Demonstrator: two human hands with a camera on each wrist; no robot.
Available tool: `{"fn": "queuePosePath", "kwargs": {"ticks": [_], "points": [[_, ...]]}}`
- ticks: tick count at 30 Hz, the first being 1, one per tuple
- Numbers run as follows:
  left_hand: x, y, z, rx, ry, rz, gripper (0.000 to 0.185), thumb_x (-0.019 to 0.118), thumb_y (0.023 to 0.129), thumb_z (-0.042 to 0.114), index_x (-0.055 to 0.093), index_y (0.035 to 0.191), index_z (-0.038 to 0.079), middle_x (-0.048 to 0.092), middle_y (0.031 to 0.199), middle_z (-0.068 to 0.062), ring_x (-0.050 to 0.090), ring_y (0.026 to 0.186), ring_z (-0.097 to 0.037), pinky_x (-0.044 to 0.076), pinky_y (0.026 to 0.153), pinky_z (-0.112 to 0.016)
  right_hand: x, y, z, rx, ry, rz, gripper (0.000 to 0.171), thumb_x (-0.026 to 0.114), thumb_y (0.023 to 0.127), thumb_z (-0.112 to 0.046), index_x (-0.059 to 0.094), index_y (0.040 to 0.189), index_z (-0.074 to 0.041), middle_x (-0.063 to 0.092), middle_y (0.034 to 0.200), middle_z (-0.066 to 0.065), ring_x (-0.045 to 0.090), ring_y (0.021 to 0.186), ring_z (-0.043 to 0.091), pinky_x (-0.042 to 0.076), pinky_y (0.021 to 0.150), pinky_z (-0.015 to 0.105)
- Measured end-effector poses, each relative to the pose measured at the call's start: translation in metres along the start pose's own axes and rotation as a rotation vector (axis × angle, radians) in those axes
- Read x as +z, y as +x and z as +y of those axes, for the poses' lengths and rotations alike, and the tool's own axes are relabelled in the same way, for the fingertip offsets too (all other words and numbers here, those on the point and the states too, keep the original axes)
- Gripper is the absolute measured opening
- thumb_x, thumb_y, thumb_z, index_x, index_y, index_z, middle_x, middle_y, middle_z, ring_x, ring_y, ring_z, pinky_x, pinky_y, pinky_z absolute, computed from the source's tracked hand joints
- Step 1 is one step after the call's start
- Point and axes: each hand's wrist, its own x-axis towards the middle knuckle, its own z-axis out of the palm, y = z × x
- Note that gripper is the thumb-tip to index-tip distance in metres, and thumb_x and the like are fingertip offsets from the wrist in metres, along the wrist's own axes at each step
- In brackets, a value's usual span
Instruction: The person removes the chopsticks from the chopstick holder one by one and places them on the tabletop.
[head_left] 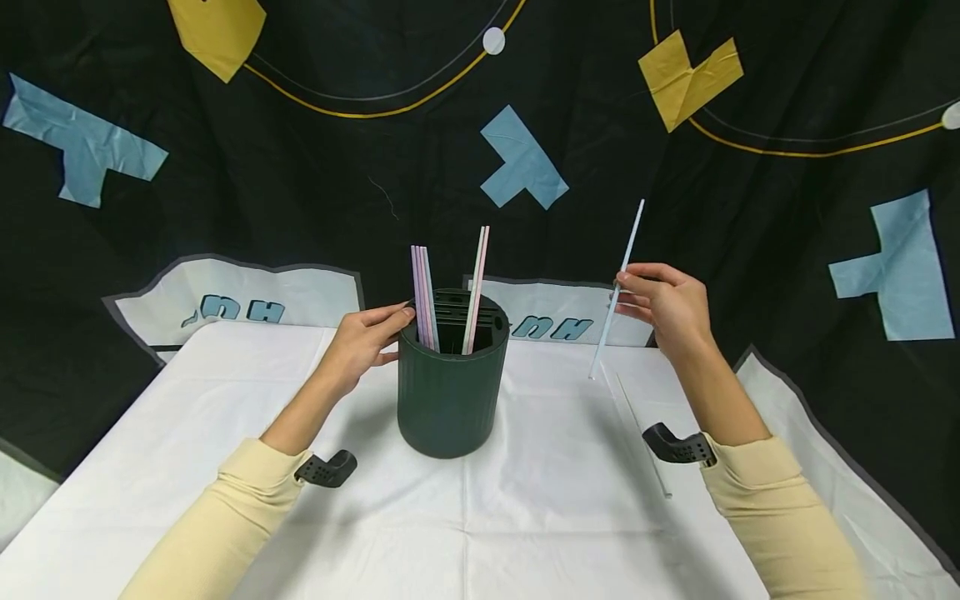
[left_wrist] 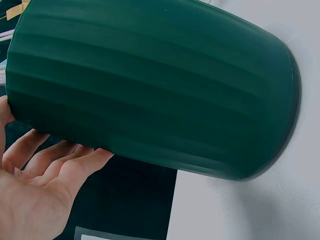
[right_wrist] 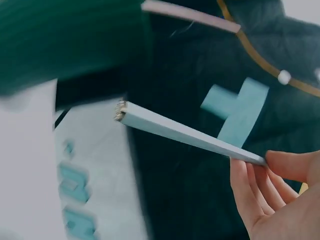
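A dark green, round holder with a slotted top stands upright on the white cloth. My left hand steadies it, thumb and fingers against its upper side near the rim. In the left wrist view those fingers bend against the ribbed wall. Out of the holder's top stick thin purple and blue sticks on the left and pale pink ones on the right. To the right, my right hand pinches a light blue stick above the cloth, tilted; its squared lower end shows in the right wrist view.
Thin pale sticks lie on the white cloth below my right hand. Behind the table hangs a black curtain with blue and yellow shapes. White panels with blue lettering run along the back edge.
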Motion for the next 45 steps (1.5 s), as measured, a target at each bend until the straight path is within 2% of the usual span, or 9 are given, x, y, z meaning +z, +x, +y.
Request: {"fn": "queuePosePath", "kwargs": {"ticks": [5,7,12,17,23,30,39,45], "points": [[0.000,0.000,0.000,-0.002,0.008,0.005,0.056,0.064,0.100,0.037,0.054,0.147,0.009,0.055,0.149,-0.014,0.052,0.138,-0.034,0.054,0.100,-0.049,-0.026,0.013,0.038,0.091,-0.238,-0.044,0.039,0.063,0.101,-0.022,0.059,0.134,0.001,0.069,0.089,-0.017,0.073,0.080,0.002,0.062,0.077,0.024],[0.000,0.000,0.000,-0.003,0.014,0.006,0.056,0.064,0.100,0.038,0.054,0.148,0.009,0.055,0.149,-0.014,0.052,0.138,-0.034,0.054,0.100,-0.050,-0.036,0.018,0.054,0.124,-0.289,-0.074,0.040,0.060,0.103,-0.018,0.057,0.136,0.004,0.069,0.086,-0.019,0.073,0.078,0.001,0.062,0.076,0.025],[0.000,0.000,0.000,-0.005,0.020,0.006,0.057,0.064,0.100,0.038,0.053,0.148,0.009,0.055,0.149,-0.014,0.051,0.139,-0.035,0.054,0.100,-0.050,-0.055,0.027,0.093,0.215,-0.321,-0.152,0.043,0.064,0.099,-0.010,0.055,0.136,0.011,0.072,0.082,-0.013,0.073,0.077,0.008,0.063,0.074,0.026],[0.000,0.001,-0.001,0.003,0.020,0.004,0.056,0.064,0.100,0.039,0.054,0.148,0.010,0.055,0.149,-0.014,0.052,0.138,-0.034,0.054,0.100,-0.050,-0.067,0.028,0.132,0.277,-0.342,-0.237,0.040,0.067,0.096,-0.008,0.059,0.129,0.013,0.074,0.085,-0.007,0.074,0.078,0.013,0.064,0.071,0.028],[0.000,0.002,0.000,0.008,0.013,-0.001,0.056,0.064,0.100,0.038,0.054,0.147,0.009,0.056,0.149,-0.014,0.053,0.138,-0.034,0.054,0.099,-0.050,-0.075,0.024,0.168,0.337,-0.364,-0.239,0.032,0.071,0.093,-0.007,0.065,0.119,0.011,0.075,0.082,-0.004,0.071,0.070,0.010,0.063,0.066,0.027],[0.000,0.001,0.000,-0.005,-0.004,0.003,0.056,0.064,0.100,0.036,0.054,0.147,0.008,0.055,0.149,-0.015,0.053,0.138,-0.034,0.054,0.099,-0.050,-0.078,0.022,0.187,0.371,-0.380,-0.208,0.029,0.071,0.091,-0.004,0.066,0.114,0.012,0.072,0.073,-0.004,0.067,0.064,0.008,0.061,0.062,0.024],[-0.001,0.001,0.000,-0.006,0.022,0.010,0.056,0.064,0.100,0.038,0.054,0.147,0.009,0.056,0.148,-0.015,0.053,0.138,-0.035,0.055,0.098,-0.050,-0.078,0.019,0.192,0.356,-0.411,-0.209,0.032,0.070,0.090,0.000,0.063,0.114,0.020,0.071,0.071,-0.004,0.065,0.060,0.006,0.061,0.060,0.024],[0.000,0.002,0.000,-0.005,0.016,0.006,0.055,0.064,0.101,0.038,0.054,0.147,0.009,0.056,0.148,-0.014,0.053,0.138,-0.035,0.055,0.098,-0.050,-0.078,0.018,0.195,0.354,-0.434,-0.204,0.030,0.070,0.090,0.000,0.065,0.112,0.019,0.069,0.068,-0.004,0.064,0.060,0.006,0.061,0.060,0.024]]}}
